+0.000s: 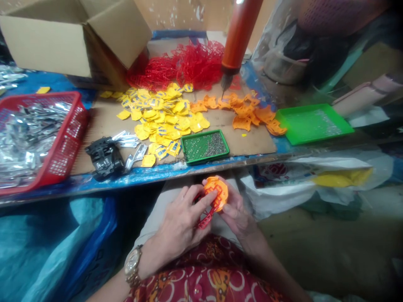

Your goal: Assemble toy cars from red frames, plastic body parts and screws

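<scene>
Orange part (224, 193) is off the near edge of the counter (157, 172), over the lap. Right hand (239, 216): fingers gripping its right rim. Left hand (182, 216): fingers closed on red frame (206, 219), index finger pressed to the orange face. Far from there: small green tray (206, 159) of screws, yellow pieces (163, 113) left, orange pieces (244, 111) right, red tangle (201, 63) behind. Screwdriver (241, 33) hangs above. Red basket (67, 155) far left.
</scene>
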{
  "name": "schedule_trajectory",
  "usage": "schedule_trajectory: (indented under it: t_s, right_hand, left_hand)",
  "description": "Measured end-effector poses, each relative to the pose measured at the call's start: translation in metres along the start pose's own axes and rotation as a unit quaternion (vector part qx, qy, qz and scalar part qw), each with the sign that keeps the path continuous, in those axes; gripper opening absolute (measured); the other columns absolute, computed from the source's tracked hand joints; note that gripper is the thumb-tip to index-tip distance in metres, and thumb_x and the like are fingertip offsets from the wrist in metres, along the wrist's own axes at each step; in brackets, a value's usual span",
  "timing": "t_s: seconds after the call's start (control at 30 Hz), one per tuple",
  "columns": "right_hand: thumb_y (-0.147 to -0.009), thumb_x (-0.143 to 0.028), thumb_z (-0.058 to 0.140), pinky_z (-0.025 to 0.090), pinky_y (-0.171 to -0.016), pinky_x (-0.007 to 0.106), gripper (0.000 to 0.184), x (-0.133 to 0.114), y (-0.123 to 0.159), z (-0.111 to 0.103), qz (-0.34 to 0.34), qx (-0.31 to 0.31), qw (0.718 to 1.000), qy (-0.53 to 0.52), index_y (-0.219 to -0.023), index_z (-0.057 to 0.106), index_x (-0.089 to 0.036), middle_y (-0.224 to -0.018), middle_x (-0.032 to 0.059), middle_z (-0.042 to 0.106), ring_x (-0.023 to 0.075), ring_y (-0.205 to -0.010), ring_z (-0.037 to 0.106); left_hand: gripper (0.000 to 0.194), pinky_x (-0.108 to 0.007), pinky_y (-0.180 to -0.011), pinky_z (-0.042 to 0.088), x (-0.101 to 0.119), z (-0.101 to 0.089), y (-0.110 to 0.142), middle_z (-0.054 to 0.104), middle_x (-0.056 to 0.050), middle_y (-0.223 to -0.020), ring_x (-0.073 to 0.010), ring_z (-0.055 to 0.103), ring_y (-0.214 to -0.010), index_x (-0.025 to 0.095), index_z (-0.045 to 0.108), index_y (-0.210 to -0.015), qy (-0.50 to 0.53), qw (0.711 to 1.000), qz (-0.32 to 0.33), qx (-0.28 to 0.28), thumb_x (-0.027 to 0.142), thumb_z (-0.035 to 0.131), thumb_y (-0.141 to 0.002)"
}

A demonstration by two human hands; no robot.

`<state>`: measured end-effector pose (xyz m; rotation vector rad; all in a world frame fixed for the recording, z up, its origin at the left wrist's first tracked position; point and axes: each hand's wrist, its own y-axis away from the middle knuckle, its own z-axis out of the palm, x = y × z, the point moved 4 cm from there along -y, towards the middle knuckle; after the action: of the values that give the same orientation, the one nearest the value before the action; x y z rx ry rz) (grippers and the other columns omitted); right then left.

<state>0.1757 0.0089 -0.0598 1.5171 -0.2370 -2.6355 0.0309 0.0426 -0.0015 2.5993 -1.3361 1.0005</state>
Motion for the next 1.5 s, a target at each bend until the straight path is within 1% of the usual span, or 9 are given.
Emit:
schedule_trajectory:
  t_s: [0.23, 0.4, 0.6, 0.77, 0.93, 1.03, 1.17, 1.27, 1.5]
  right_hand:
    - [-0.071, -0.043, 0.077, 0.043, -0.112, 0.048, 0.063, 0.0006, 0.0005, -0.0023, 0.005, 0.01, 1.0, -0.01, -0.129, 0.054, -0.031, -0.139, 0.0074, 0.059, 0.0279, -0.129, 0.056]
    - [-0.071, -0.037, 0.079, 0.047, -0.109, 0.046, 0.06, -0.0048, 0.0006, 0.001, -0.003, -0.015, 0.999, -0.045, -0.127, 0.059, -0.03, -0.135, 0.0073, 0.063, 0.0269, -0.124, 0.06]
    - [-0.072, -0.029, 0.08, 0.051, -0.103, 0.039, 0.059, -0.004, 0.0025, -0.0011, -0.018, -0.031, 0.998, -0.055, -0.128, 0.061, -0.03, -0.133, 0.006, 0.064, 0.0228, -0.118, 0.063]
    - [-0.073, -0.029, 0.08, 0.051, -0.102, 0.04, 0.058, -0.004, 0.0043, -0.0001, -0.024, -0.037, 0.997, -0.07, -0.128, 0.062, -0.031, -0.131, 0.0052, 0.065, 0.023, -0.116, 0.063]
    - [-0.074, -0.026, 0.08, 0.048, -0.107, 0.039, 0.057, -0.007, 0.0051, 0.0002, -0.041, -0.047, 0.996, -0.062, -0.128, 0.062, -0.032, -0.132, 0.0041, 0.065, 0.0212, -0.121, 0.062]
    - [-0.075, -0.027, 0.079, 0.046, -0.109, 0.042, 0.057, -0.0075, 0.0037, -0.0014, -0.052, -0.047, 0.996, -0.053, -0.129, 0.061, -0.033, -0.134, 0.0044, 0.064, 0.0221, -0.124, 0.06]
    - [-0.074, -0.029, 0.081, 0.045, -0.109, 0.045, 0.059, -0.0051, 0.0009, -0.002, -0.044, -0.04, 0.997, -0.046, -0.129, 0.061, -0.033, -0.133, 0.0056, 0.064, 0.0241, -0.121, 0.061]
    - [-0.074, -0.028, 0.08, 0.049, -0.105, 0.042, 0.058, -0.0042, 0.0003, -0.001, -0.041, -0.041, 0.997, -0.05, -0.129, 0.061, -0.033, -0.132, 0.005, 0.064, 0.0232, -0.118, 0.062]
    - [-0.074, -0.026, 0.079, 0.047, -0.107, 0.039, 0.057, -0.0047, 0.0024, -0.0023, -0.032, -0.042, 0.997, -0.061, -0.128, 0.061, -0.032, -0.134, 0.0038, 0.064, 0.0212, -0.121, 0.061]
  left_hand:
    - [0.058, -0.042, -0.084, 0.054, -0.0024, 0.0001, 0.0026, 0.051, -0.014, -0.126, -0.0268, 0.054, -0.106, 0.021, 0.045, -0.143, 0.026, 1.0, 0.003, 0.005, 0.022, 0.06, -0.087]
    - [0.057, -0.042, -0.083, 0.054, -0.0038, -0.0011, 0.0027, 0.052, -0.014, -0.124, -0.0264, 0.055, -0.105, 0.021, 0.046, -0.142, 0.025, 1.0, 0.015, 0.009, 0.022, 0.062, -0.086]
    - [0.057, -0.039, -0.082, 0.054, -0.0022, -0.003, 0.0036, 0.054, -0.013, -0.125, -0.025, 0.056, -0.105, 0.022, 0.048, -0.14, 0.048, 0.998, 0.02, 0.018, 0.019, 0.062, -0.085]
    - [0.053, -0.042, -0.084, 0.054, 0.0012, -0.0039, 0.0056, 0.058, -0.014, -0.12, -0.0261, 0.057, -0.104, 0.019, 0.05, -0.137, 0.051, 0.997, 0.035, 0.042, 0.017, 0.062, -0.084]
    - [0.056, -0.042, -0.08, 0.055, 0.0026, -0.0002, 0.0049, 0.058, -0.014, -0.118, -0.0261, 0.057, -0.101, 0.018, 0.049, -0.138, 0.071, 0.997, 0.035, 0.023, 0.015, 0.061, -0.084]
    - [0.053, -0.041, -0.08, 0.055, 0.0028, -0.0004, 0.0034, 0.057, -0.015, -0.118, -0.0257, 0.057, -0.101, 0.018, 0.05, -0.137, 0.077, 0.996, 0.032, 0.032, 0.014, 0.06, -0.085]
    - [0.053, -0.042, -0.078, 0.054, 0.0029, -0.0011, 0.0027, 0.057, -0.017, -0.116, -0.0275, 0.056, -0.099, 0.014, 0.049, -0.136, 0.019, 0.996, 0.058, 0.057, 0.015, 0.06, -0.084]
    - [0.053, -0.043, -0.075, 0.054, 0.0021, 0.0001, 0.0032, 0.057, -0.018, -0.113, -0.0287, 0.055, -0.097, 0.011, 0.05, -0.135, -0.032, 0.995, 0.067, 0.063, 0.015, 0.061, -0.083]
    - [0.054, -0.041, -0.079, 0.055, 0.0033, -0.0002, 0.0016, 0.057, -0.016, -0.115, -0.0266, 0.056, -0.1, 0.015, 0.048, -0.137, 0.02, 0.997, 0.051, 0.063, 0.014, 0.058, -0.084]
